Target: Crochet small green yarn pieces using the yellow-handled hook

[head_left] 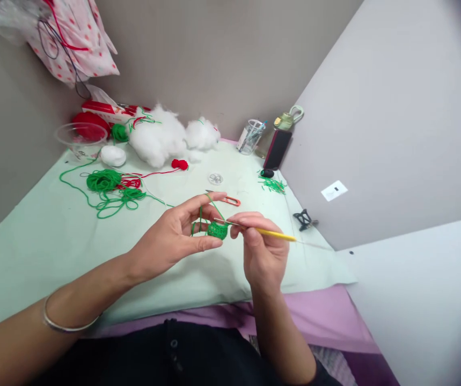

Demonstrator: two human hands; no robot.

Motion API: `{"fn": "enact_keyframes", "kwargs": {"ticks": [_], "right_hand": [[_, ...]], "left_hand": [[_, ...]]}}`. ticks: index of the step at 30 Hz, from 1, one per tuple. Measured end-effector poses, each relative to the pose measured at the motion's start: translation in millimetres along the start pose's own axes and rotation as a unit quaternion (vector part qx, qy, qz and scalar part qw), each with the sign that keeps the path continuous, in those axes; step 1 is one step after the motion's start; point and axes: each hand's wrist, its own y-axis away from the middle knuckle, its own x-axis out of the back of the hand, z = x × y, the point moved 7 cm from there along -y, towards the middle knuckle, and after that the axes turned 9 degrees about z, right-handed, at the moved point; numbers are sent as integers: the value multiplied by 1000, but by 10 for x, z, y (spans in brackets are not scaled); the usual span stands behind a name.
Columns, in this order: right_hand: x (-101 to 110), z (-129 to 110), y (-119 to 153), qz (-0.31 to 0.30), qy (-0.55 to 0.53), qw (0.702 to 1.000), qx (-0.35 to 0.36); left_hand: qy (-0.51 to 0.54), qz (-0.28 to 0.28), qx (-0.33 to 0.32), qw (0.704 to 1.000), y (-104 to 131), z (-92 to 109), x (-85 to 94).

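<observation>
Green crochet piece (217, 231): pinched in left hand (168, 233), fingertips narrow
Yellow-handled hook (275, 234): gripped by right hand (266, 257), shaft at piece's upper edge

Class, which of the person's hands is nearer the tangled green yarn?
Left. The left hand is right of the tangled green yarn and closer to the camera; the right hand is farther right, holding the yellow-handled hook.

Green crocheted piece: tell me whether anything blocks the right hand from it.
Nothing visible stands between the right hand and the green crocheted piece; the yellow-handled hook in that hand reaches its upper edge.
</observation>
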Motion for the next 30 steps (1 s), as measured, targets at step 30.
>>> {"fn": "enact_keyframes", "kwargs": {"ticks": [30], "right_hand": [[-16,-173,428,16,171,966,192]], "left_hand": [[215,87,143,962,401,-375,-147]]}}
